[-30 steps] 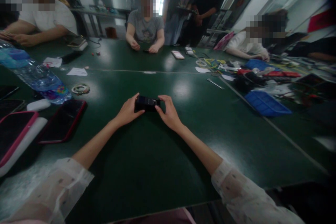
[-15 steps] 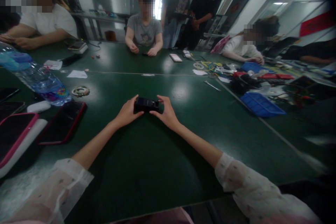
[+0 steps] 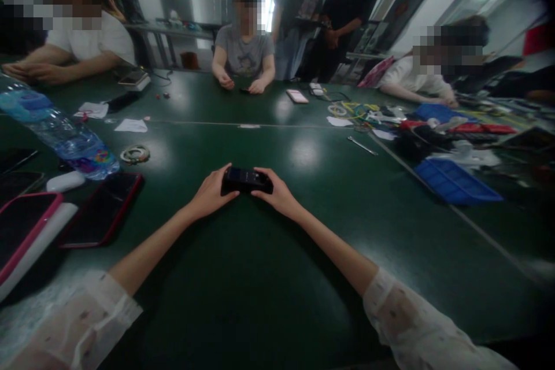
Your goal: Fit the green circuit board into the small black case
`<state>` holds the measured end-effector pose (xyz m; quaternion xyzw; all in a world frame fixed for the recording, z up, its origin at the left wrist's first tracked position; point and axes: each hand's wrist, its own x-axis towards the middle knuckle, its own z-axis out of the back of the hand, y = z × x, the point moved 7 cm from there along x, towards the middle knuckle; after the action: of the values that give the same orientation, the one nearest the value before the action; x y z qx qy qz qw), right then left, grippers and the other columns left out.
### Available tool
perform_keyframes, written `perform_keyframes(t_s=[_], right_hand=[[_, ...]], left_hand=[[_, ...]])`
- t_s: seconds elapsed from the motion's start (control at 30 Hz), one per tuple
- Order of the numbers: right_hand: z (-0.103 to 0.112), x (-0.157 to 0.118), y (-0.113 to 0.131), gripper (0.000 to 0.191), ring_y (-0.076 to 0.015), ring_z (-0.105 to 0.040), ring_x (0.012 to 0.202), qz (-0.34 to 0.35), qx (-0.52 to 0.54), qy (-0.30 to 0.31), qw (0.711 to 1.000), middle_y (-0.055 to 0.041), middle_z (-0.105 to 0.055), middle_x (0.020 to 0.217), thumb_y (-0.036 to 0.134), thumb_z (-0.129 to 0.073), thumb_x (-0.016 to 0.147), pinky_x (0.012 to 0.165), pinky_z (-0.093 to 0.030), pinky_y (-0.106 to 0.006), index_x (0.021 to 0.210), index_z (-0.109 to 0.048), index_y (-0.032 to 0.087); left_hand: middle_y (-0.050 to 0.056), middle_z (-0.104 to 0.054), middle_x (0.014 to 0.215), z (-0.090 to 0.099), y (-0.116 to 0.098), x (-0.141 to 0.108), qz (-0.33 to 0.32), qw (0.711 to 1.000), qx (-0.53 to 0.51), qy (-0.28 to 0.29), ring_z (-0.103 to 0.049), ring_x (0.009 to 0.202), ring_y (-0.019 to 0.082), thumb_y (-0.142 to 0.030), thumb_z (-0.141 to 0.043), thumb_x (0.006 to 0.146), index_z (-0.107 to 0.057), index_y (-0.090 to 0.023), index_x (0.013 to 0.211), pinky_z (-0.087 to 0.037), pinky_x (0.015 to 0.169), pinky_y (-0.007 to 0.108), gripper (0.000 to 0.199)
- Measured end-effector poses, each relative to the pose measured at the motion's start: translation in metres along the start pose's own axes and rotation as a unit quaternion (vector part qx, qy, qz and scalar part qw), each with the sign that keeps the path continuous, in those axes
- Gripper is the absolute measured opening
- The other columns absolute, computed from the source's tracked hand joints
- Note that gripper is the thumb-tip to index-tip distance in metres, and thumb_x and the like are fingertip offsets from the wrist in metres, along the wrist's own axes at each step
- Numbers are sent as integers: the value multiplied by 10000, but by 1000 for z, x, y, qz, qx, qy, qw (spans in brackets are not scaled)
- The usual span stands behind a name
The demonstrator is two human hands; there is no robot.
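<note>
In the head view, a small black box-shaped device [image 3: 246,179] with a dark screen on top is held between my two hands over the green table [image 3: 243,277]. The screen carries small light marks too blurred to read. Around its left end is closed my left hand [image 3: 211,193], thumb along the near side. My right hand [image 3: 277,195] grips the right end the same way, its thumb also on the near face. The far fingers of both hands are partly hidden behind the device. I cannot make out its exact kind.
On the left lie a red-edged phone [image 3: 104,211], a white case [image 3: 66,181] and a water bottle [image 3: 65,133]. A tape roll [image 3: 135,154] sits beyond. To the right are a wrench [image 3: 362,145], a blue tray [image 3: 455,182] and tangled cables. Several people are around the table.
The camera view has shifted slightly, so the table things sit a little differently in it. My right hand has closed farther around the device's right end; the left keeps its hold.
</note>
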<state>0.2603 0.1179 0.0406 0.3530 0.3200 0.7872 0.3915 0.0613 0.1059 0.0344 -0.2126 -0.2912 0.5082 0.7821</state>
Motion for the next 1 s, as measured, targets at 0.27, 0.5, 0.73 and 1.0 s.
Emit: perform_keyframes(t_s=[0.27, 0.5, 0.73, 1.0], right_hand=[[0, 0, 2, 603, -270, -554, 1299, -2, -6, -3, 1000, -94, -571, 1381, 233, -742, 853, 1110, -445, -543, 1390, -476, 290], [-1, -1, 2, 597, -269, -567, 1288, 5, -14, -8, 1000, -97, -579, 1374, 249, -741, 857, 1099, -459, -543, 1393, -480, 293], [1, 0, 2, 581, -268, -590, 1261, 10, -30, -24, 999, -96, -614, 1328, 228, -769, 822, 1101, -464, -527, 1347, -526, 270], [3, -1, 2, 538, -254, -625, 1208, 13, -2, -45, 999, -87, -635, 1287, 252, -764, 826, 1075, -489, -512, 1312, -534, 260]], left_hand=[[172, -483, 1524, -1, 2, 1, 8, 1000, 5, 4, -447, 1408, 358, -481, -659, 888, -304, -213, 1547, -383, 1129, 598, 796], [174, -472, 1533, -1, 1, 1, 8, 1000, 6, 7, -437, 1416, 360, -456, -655, 893, -297, -218, 1549, -387, 1123, 605, 785], [178, -472, 1533, -1, 1, 1, 7, 1000, 14, 8, -439, 1415, 367, -463, -657, 889, -298, -201, 1545, -389, 1127, 605, 792], [190, -449, 1547, -2, 2, 0, -2, 1000, 13, 6, -428, 1422, 371, -477, -655, 890, -280, -176, 1544, -388, 1138, 591, 811]])
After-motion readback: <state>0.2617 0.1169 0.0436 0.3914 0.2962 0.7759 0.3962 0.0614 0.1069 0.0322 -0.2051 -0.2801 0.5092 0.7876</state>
